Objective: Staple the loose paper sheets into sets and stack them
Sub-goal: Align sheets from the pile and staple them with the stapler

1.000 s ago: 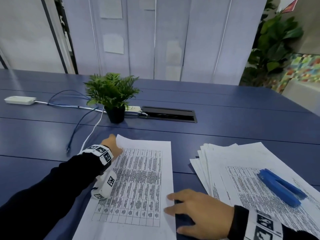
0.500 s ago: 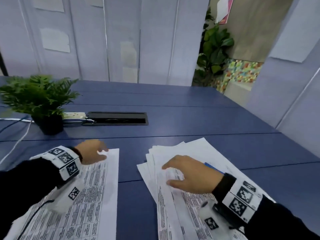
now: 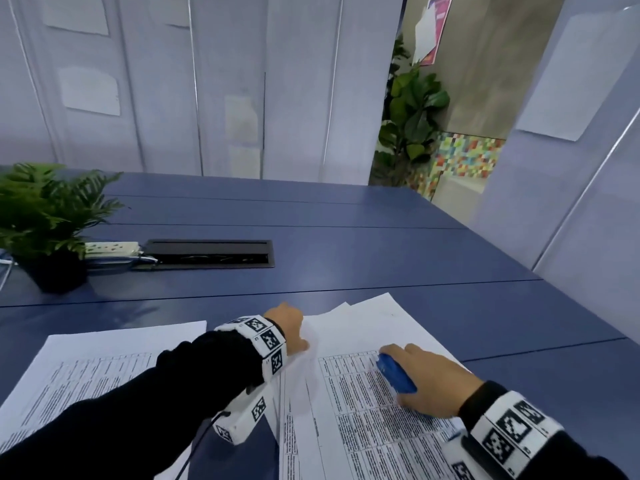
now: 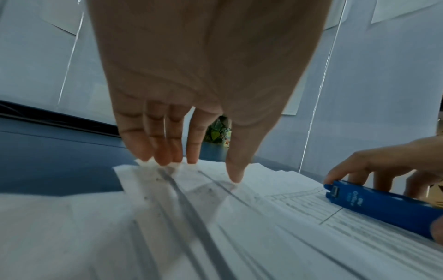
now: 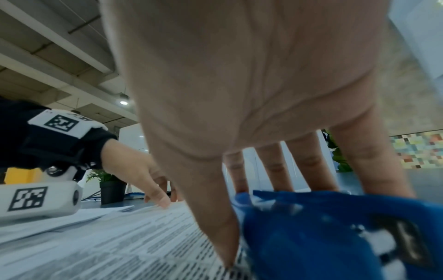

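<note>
Since half a second ago, our right hand (image 3: 427, 379) has come down around the blue stapler (image 3: 395, 373), and our left hand (image 3: 289, 327) has crossed from the stapled set (image 3: 104, 362) at nine o'clock to the loose pile. The stapler lies on the fanned, table-printed loose sheets (image 3: 360, 410), its nose toward eleven o'clock. Right thumb and fingers curl round it; left fingertips (image 4: 165, 159), nearly straight, press the pile's far-left corner.

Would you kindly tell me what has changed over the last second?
The left hand left the single sheet and crossed right to the loose pile, fingertips on its far corner. The right hand moved onto the pile and took hold of the blue stapler. Sheet, pile and plant stayed put.
</note>
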The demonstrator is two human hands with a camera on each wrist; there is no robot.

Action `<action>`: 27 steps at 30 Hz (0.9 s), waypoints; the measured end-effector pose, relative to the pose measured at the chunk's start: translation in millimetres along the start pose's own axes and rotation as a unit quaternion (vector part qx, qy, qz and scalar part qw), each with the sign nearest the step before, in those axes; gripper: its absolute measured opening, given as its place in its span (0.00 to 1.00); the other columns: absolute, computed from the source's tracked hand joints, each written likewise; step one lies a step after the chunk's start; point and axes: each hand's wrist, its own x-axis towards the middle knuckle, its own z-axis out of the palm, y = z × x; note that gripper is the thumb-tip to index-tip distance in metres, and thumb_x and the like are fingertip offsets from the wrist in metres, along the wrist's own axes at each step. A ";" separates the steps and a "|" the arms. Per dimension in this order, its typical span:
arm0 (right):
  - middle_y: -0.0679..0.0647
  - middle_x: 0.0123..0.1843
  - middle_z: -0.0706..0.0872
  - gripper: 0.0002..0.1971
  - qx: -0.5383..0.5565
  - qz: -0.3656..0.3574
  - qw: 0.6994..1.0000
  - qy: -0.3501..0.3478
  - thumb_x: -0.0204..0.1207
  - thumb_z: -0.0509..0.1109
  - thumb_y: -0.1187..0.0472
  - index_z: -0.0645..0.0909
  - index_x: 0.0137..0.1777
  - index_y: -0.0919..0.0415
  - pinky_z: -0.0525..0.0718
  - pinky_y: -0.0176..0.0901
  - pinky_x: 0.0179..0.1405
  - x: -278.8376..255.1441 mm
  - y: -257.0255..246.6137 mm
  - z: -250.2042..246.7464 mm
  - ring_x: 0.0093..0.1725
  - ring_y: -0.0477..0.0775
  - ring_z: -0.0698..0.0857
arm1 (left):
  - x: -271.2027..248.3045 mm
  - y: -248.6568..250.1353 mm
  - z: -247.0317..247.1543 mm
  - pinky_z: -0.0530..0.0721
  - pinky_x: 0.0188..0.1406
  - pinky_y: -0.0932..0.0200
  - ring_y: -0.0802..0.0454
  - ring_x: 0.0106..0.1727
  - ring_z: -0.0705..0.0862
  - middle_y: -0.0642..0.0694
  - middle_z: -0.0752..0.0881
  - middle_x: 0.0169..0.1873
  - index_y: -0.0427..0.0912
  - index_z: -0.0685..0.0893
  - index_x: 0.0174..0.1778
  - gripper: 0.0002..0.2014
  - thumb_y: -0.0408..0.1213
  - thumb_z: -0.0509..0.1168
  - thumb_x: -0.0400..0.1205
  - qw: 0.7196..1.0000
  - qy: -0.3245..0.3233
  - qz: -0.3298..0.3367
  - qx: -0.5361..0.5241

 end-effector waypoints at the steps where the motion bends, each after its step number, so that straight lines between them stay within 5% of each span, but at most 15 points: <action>1: 0.53 0.64 0.74 0.32 0.003 -0.002 1.000 0.006 0.75 0.67 0.52 0.57 0.76 0.46 0.79 0.46 0.54 -0.2 0.9 1.5 0.58 0.57 0.80 | 1.6 0.9 0.2 0.78 0.64 0.51 0.40 0.66 0.77 0.39 0.73 0.67 0.37 0.75 0.68 0.26 0.51 0.66 0.80 1.000 -0.001 -0.008 0.006; 10: 0.56 0.66 0.75 0.36 0.138 0.004 0.990 0.011 0.77 0.61 0.56 0.45 0.80 0.42 0.80 0.46 0.59 -3.1 3.0 -4.7 0.57 0.55 0.81 | 1.5 -2.1 -4.6 0.75 0.62 0.55 0.44 0.68 0.75 0.43 0.77 0.68 0.39 0.75 0.68 0.22 0.46 0.65 0.81 0.998 0.025 0.019 -0.056; 12: 0.57 0.59 0.79 0.33 0.179 0.007 0.983 0.036 0.78 0.60 0.56 0.49 0.80 0.45 0.83 0.43 0.51 -4.1 -1.3 -5.2 0.49 0.53 0.84 | -7.1 -3.8 -9.4 0.76 0.56 0.59 0.45 0.63 0.77 0.42 0.78 0.64 0.40 0.76 0.65 0.18 0.43 0.66 0.81 0.993 0.033 0.040 -0.101; 15: 0.52 0.47 0.82 0.27 0.203 -0.004 0.977 0.060 0.75 0.64 0.58 0.60 0.72 0.47 0.81 0.35 0.33 -5.1 -12.9 -5.1 0.34 0.47 0.82 | -24.7 -9.0 -11.5 0.78 0.34 0.62 0.47 0.48 0.79 0.44 0.77 0.52 0.43 0.73 0.49 0.14 0.37 0.72 0.76 0.974 0.040 0.050 -0.215; 19: 0.48 0.47 0.84 0.15 0.209 -0.026 0.973 0.091 0.71 0.71 0.54 0.73 0.57 0.49 0.78 0.30 0.33 -6.2 -32.4 -3.0 0.39 0.46 0.82 | -55.5 -5.3 -2.3 0.85 0.32 0.58 0.50 0.47 0.80 0.42 0.77 0.49 0.49 0.65 0.57 0.26 0.32 0.75 0.73 0.928 -0.031 0.056 -0.366; 21: 0.46 0.46 0.85 0.12 0.200 -0.052 0.972 0.109 0.69 0.73 0.51 0.77 0.51 0.49 0.75 0.28 0.33 -7.6 -42.2 0.0 0.39 0.44 0.81 | -69.1 -1.0 7.7 0.87 0.34 0.52 0.48 0.44 0.79 0.43 0.75 0.46 0.54 0.63 0.60 0.31 0.30 0.75 0.72 0.925 -0.057 0.087 -0.365; 23: 0.44 0.47 0.84 0.11 0.171 -0.080 0.976 0.110 0.68 0.74 0.49 0.79 0.49 0.49 0.72 0.27 0.36 -11.2 -50.7 5.6 0.40 0.42 0.78 | -77.8 0.8 19.8 0.86 0.46 0.46 0.44 0.53 0.80 0.43 0.78 0.53 0.57 0.66 0.60 0.31 0.32 0.76 0.70 0.937 -0.077 0.132 -0.315; 27: 0.41 0.46 0.80 0.11 0.120 -0.122 0.982 0.084 0.70 0.73 0.48 0.81 0.50 0.48 0.72 0.30 0.41 -20.1 -58.3 15.9 0.43 0.41 0.76 | -81.9 -1.6 29.0 0.76 0.57 0.62 0.55 0.57 0.75 0.53 0.78 0.63 0.57 0.74 0.65 0.25 0.40 0.73 0.74 0.965 -0.083 0.183 -0.169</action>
